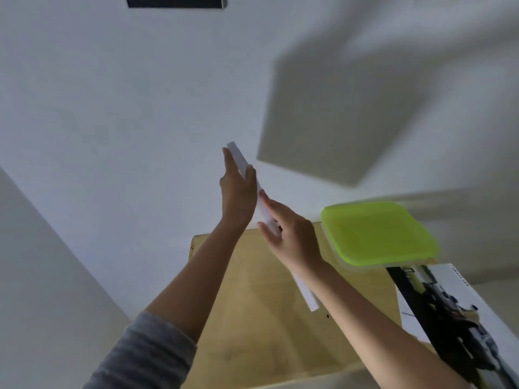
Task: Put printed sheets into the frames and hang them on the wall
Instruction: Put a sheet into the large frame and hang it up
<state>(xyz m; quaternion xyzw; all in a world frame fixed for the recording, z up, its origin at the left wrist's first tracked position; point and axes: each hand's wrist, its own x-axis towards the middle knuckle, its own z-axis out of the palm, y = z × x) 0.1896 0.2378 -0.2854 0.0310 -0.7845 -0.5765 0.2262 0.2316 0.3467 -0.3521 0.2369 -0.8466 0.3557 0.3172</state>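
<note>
Left hand (238, 192) was raised at mid-frame, fingers straight up along the left face of the white frame (238, 157), with the thumb laid across its near edge; the frame was pinched between them. Right hand (292, 237) was placed just below and to the right, with fingers over the upper side of the edge and thumb under it, so the frame was gripped there too. The hands were close together, nearly touching, both clamped on the same frame.

The frame was held in the air in front of the wall (112, 108), above the back edge of the wooden table (252, 318). Only its thin white edge was seen. The long axis ran diagonally, upper end toward the wall at upper left, lower end toward the camera at lower right, past the right wrist. Contact with the wall could not be judged. A large grey shadow (337, 122) was cast on the wall to the right.

A container with a lime-green lid (379, 231) was set at the table's back right. A printed sheet (449, 318) with a dark photo was seen at the right edge. A dark frame (174, 2) was hung on the wall at the top.
</note>
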